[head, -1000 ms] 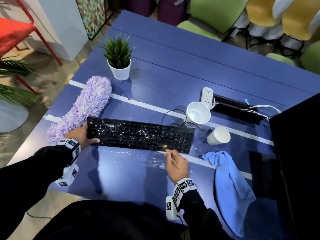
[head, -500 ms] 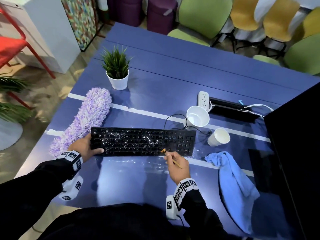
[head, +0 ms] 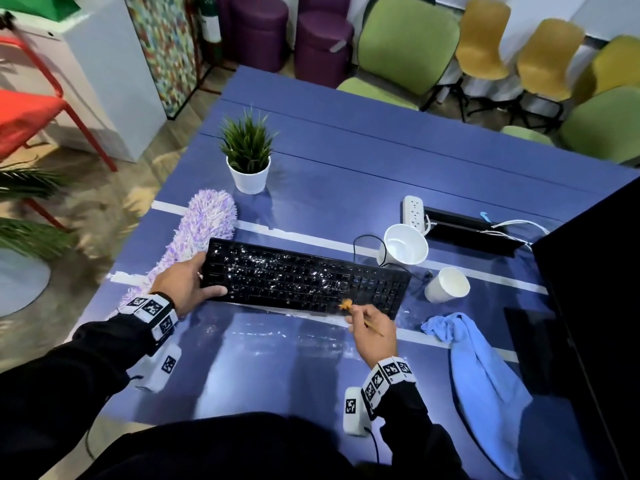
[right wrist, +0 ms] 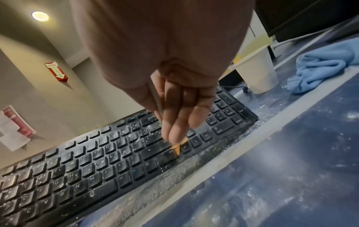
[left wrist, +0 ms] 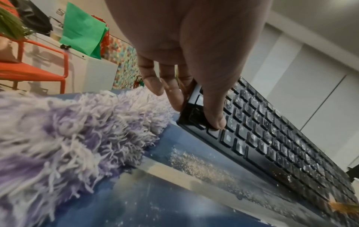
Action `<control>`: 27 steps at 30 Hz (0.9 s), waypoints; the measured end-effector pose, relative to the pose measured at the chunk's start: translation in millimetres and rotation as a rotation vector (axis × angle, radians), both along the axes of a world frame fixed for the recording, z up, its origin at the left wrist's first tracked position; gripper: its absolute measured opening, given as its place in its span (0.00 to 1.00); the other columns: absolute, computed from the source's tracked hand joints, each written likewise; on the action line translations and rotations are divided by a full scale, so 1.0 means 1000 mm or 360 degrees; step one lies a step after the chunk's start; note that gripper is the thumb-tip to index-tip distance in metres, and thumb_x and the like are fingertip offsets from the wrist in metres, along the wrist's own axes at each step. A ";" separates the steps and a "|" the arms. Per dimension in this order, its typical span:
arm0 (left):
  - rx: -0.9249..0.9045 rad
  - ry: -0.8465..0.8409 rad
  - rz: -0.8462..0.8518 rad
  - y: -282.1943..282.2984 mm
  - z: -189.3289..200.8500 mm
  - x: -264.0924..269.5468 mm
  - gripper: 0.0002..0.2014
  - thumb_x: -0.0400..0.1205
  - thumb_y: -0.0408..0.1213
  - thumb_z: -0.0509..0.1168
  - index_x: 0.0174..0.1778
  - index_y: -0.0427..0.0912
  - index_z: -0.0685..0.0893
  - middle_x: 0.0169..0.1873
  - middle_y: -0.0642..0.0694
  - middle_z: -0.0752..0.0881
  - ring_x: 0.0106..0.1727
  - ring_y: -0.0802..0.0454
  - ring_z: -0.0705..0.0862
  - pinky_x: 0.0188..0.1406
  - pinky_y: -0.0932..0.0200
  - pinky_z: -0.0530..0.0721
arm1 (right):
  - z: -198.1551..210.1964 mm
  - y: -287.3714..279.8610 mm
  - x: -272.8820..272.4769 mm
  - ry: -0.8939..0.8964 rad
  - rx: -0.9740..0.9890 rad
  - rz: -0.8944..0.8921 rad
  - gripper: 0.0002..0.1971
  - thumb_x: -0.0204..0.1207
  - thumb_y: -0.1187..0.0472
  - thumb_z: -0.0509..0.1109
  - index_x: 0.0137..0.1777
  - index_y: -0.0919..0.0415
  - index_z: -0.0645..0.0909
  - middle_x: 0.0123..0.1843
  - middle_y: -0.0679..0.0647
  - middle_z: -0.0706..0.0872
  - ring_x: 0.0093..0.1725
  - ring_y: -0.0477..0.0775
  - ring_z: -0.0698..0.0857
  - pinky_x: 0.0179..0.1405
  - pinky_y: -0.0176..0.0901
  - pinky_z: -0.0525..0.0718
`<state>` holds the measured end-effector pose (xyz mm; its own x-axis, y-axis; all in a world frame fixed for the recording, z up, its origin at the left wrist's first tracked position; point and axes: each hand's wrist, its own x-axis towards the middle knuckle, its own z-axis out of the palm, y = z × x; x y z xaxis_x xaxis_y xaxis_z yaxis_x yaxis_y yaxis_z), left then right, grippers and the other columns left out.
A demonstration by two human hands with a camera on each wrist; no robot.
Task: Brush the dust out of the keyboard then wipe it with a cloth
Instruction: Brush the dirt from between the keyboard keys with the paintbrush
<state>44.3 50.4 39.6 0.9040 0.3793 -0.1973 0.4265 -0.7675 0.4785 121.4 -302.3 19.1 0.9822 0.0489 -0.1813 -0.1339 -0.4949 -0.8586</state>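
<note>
— Far left of the blue table (head: 346,161)?
— A purple fluffy duster (head: 194,237), lying slantwise, its near part just beside the keyboard's left end. Behind it, a small potted plant (head: 247,157) in a white pot.

— And the left hand (head: 187,285)?
— Gripping the left end of the black keyboard (head: 304,278), thumb pressed on the near-corner keys, fingers (left wrist: 170,95) curled round the short edge.

— Keyboard itself?
— Flat on the table, middle of the scene, long side running left to right. White specks thick over the left and centre keys; sparser on the number pad. More dust (right wrist: 196,167) scattered on the table along the front edge.

— Right hand (head: 374,327)?
— At the keyboard's front edge, right of centre, pinching a thin brush (head: 360,315) between thumb and fingertips. Orange bristles (right wrist: 176,148) down on the bottom row of keys, near the arrow keys.

— Further right?
— Two white paper cups: one (head: 405,245) tipped behind the keyboard, one (head: 446,285) off its right end. Blue cloth (head: 485,375) crumpled on the table near that second cup, untouched by either hand. Beyond, a white power strip (head: 414,211).
</note>
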 end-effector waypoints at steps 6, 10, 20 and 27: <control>0.0002 -0.0002 -0.0036 -0.001 0.012 0.003 0.28 0.69 0.50 0.77 0.60 0.44 0.75 0.44 0.39 0.89 0.49 0.38 0.86 0.39 0.55 0.72 | 0.007 -0.001 0.005 -0.0081 -0.0056 0.0050 0.10 0.82 0.57 0.64 0.43 0.55 0.85 0.41 0.52 0.92 0.40 0.47 0.89 0.45 0.44 0.87; -0.0004 -0.0018 -0.0042 -0.003 0.016 0.004 0.28 0.69 0.50 0.77 0.60 0.45 0.76 0.45 0.39 0.89 0.49 0.39 0.86 0.39 0.55 0.72 | 0.006 -0.006 0.001 -0.0183 -0.0044 -0.0056 0.09 0.82 0.54 0.65 0.44 0.50 0.85 0.38 0.47 0.91 0.40 0.44 0.89 0.46 0.42 0.88; 0.0069 0.0016 -0.0049 -0.004 0.020 0.004 0.27 0.69 0.52 0.76 0.58 0.45 0.74 0.42 0.41 0.88 0.46 0.39 0.86 0.35 0.55 0.72 | 0.013 -0.008 0.001 -0.0252 -0.0053 0.0046 0.08 0.82 0.55 0.65 0.44 0.49 0.85 0.39 0.48 0.91 0.37 0.41 0.86 0.41 0.33 0.83; 0.0070 -0.0004 -0.0053 -0.003 0.018 0.002 0.28 0.69 0.54 0.76 0.59 0.46 0.74 0.45 0.40 0.89 0.47 0.38 0.86 0.39 0.52 0.78 | 0.015 -0.005 0.007 -0.0325 -0.0215 0.0032 0.09 0.83 0.56 0.63 0.44 0.53 0.84 0.36 0.44 0.88 0.34 0.41 0.86 0.34 0.34 0.81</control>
